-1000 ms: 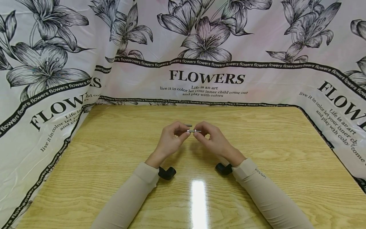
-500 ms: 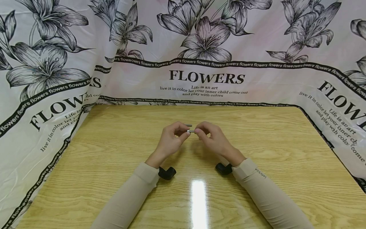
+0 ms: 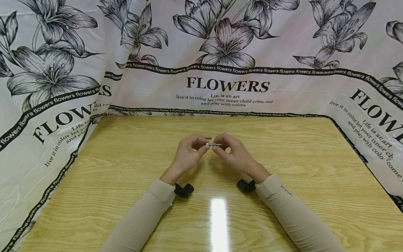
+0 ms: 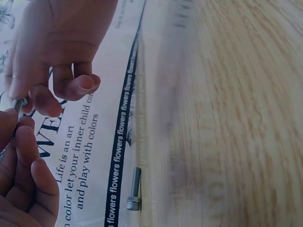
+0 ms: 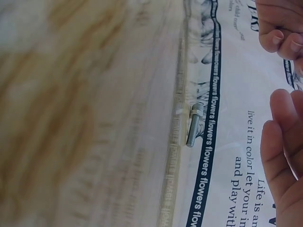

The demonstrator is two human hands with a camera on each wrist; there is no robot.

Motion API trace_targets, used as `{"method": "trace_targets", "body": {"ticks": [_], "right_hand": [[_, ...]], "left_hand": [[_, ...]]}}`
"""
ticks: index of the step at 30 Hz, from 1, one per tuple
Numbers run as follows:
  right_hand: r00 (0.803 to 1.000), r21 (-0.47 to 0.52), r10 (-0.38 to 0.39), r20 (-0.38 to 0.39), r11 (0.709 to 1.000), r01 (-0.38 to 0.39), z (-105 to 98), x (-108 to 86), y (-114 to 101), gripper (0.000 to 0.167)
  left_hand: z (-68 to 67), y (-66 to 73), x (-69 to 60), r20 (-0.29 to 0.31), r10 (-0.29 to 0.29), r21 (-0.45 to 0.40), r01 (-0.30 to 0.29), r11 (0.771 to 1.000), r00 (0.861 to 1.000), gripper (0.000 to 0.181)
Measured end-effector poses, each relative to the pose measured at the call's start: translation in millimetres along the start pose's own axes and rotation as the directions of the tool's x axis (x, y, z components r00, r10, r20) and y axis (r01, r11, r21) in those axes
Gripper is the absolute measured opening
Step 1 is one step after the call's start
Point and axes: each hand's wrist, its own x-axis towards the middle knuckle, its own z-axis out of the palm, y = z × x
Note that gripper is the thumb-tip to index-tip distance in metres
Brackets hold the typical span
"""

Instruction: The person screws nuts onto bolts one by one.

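In the head view my left hand (image 3: 189, 154) pinches the head end of a small metal bolt (image 3: 210, 144) between thumb and fingers. The bolt lies level and points right. My right hand (image 3: 234, 154) has its thumb and forefinger at a nut (image 3: 215, 144) on the shank, and the bolt's tip passes beyond it. In the left wrist view the held bolt (image 4: 18, 107) shows between both hands' fingertips. The right wrist view shows the fingers, but not the held bolt. A second bolt (image 5: 194, 125), with a nut near its head, lies on the table behind my left fingers.
The wood-grain table (image 3: 141, 210) reaches back to a white cloth (image 3: 226, 91) printed with flowers and lettering, which also hangs at both sides. Black curved pieces show at the left wrist (image 3: 184, 191) and right wrist (image 3: 246, 186).
My right fingers moved over the nut, covering it half a second ago, and are now drawn back so nut and tip show again. The left hand holds the bolt still.
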Motion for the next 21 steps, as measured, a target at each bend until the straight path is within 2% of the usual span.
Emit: {"method": "trace_targets", "body": {"ticks": [3,8,12,21], "right_hand": [[1.000,-0.016,0.012,0.012,1.000,-0.012,-0.6,-0.2,0.8,0.006],[0.998,-0.020,0.046,0.033,0.999,-0.045,-2.3,-0.8,0.0,0.015],[0.998,-0.016,0.058,0.040,0.998,-0.057,-2.7,-1.0,-1.0,0.014],[0.998,-0.014,0.061,0.001,0.998,-0.061,-2.7,-1.0,-3.4,0.029]], "left_hand": [[0.1,0.7,-0.2,0.001,-0.007,-0.002,0.007,1.000,1.000,0.009],[0.3,0.3,-0.5,0.008,-0.013,0.003,0.013,1.000,1.000,0.010],[0.4,0.5,-0.5,0.004,-0.012,0.007,0.012,1.000,1.000,0.008],[-0.6,0.6,-0.4,-0.008,-0.020,0.004,0.020,1.000,1.000,0.009]]}}
